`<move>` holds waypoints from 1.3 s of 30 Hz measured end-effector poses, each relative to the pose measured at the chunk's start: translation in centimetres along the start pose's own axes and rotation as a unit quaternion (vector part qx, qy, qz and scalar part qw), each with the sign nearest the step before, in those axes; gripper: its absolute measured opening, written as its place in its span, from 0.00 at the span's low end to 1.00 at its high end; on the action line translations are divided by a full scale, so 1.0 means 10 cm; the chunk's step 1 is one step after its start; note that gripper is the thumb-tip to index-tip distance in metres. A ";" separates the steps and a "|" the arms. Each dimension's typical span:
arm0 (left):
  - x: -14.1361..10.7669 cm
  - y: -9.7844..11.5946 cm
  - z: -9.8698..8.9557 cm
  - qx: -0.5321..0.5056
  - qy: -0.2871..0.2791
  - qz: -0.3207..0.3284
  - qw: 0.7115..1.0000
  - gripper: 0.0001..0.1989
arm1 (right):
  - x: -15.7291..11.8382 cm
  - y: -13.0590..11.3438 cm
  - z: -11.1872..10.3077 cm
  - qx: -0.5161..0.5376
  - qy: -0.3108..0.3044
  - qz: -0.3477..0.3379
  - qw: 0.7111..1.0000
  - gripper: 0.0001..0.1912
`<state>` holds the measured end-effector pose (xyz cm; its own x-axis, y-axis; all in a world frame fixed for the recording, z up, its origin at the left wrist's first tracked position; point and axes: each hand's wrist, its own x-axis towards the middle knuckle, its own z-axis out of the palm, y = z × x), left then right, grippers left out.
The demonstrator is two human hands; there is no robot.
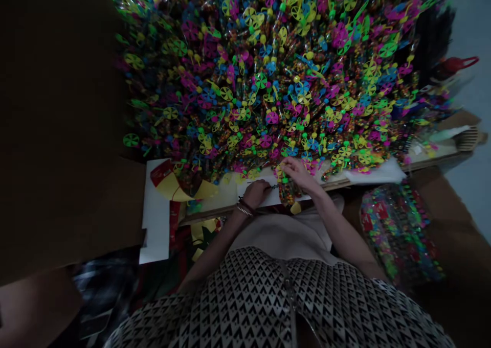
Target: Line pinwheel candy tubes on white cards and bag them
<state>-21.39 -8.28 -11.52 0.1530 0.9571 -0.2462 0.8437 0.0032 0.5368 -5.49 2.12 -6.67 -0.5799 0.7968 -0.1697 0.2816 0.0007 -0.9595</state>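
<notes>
My right hand [298, 173] is closed, pinching the yellow and green top of some candy-filled toy tubes [286, 192] at the table's near edge. The tubes are clear, with small orange and multicoloured balls inside, and hang down toward my lap. Just left of them, my left hand [258, 192] rests low over a white surface, its fingers curled together. A thin dark strip [273, 186] pokes out at its fingertips; the dim light hides its exact kind. Bracelets circle that wrist. Beyond both hands rises a large heap of similar tubes [264, 97] with pink, yellow, green and blue pinwheel tops.
A big cardboard box [69, 133] stands at left. Red and yellow card pieces [169, 182] lie near the left table edge. Bagged tubes [395, 230] sit in a carton at lower right. A red-handled item [456, 64] is at far right. Another person's arm [38, 307] shows at lower left.
</notes>
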 end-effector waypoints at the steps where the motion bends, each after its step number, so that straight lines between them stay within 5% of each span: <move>1: 0.00 0.00 0.00 0.001 0.002 0.000 1.000 0.12 | 0.03 0.08 0.10 0.004 0.006 0.006 1.000 0.14; 6: -0.01 0.00 0.02 0.000 -0.001 -0.008 1.000 0.12 | 0.06 0.19 0.26 -0.129 0.073 0.014 0.989 0.11; 12: -0.03 0.01 0.05 0.011 0.006 -0.006 1.000 0.14 | 0.07 0.07 0.28 -0.343 0.090 -0.023 0.935 0.06; 15: -0.04 0.02 0.06 0.017 0.007 -0.007 1.000 0.14 | 0.19 0.09 0.30 -0.343 0.046 -0.037 0.937 0.07; 21: -0.08 0.05 0.03 0.014 0.018 -0.023 0.999 0.11 | 0.45 0.27 0.18 -0.261 -0.145 -0.159 0.941 0.12; 25: -0.14 0.07 0.10 0.016 0.046 -0.075 0.996 0.18 | 0.50 0.39 0.13 -0.247 -0.156 -0.193 0.937 0.11; 30: -0.20 0.02 0.18 0.083 0.057 0.036 0.994 0.29 | 0.52 0.46 0.09 -0.269 -0.142 -0.209 0.930 0.11; 39: -0.22 0.01 0.28 0.105 0.058 0.067 0.990 0.24 | 0.48 0.46 0.17 -0.358 -0.187 -0.232 0.885 0.12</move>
<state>-20.25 -11.22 -13.17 0.2219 0.9715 -0.0835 0.9100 -0.1756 0.3755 -8.25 4.90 -12.30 -0.9350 0.3543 0.0143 0.2810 0.7650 -0.5795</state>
